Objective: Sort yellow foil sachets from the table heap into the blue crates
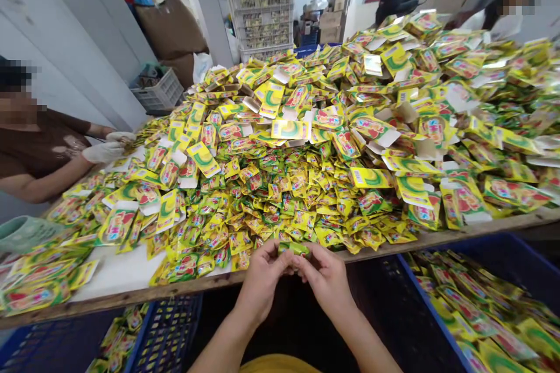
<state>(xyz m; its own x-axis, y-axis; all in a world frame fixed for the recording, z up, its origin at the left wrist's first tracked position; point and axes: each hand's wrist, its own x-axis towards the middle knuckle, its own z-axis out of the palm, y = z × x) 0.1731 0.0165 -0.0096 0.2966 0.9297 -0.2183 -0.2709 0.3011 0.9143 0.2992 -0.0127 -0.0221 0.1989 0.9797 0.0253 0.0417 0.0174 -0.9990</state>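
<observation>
My left hand (262,277) and my right hand (321,274) meet at the table's front edge. Both pinch one small green and yellow sachet (295,248) between fingers and thumbs. Just beyond them lies a big heap of small yellow sachets (280,198) mixed with flat yellow carton sleeves (289,128), spread over the white table (118,271).
A blue crate (476,303) with filled packs stands at the lower right, another blue crate (161,326) at the lower left. A person in white gloves (102,151) works at the left side. Another person sits at the far right. Stacked grey crates (262,6) stand behind.
</observation>
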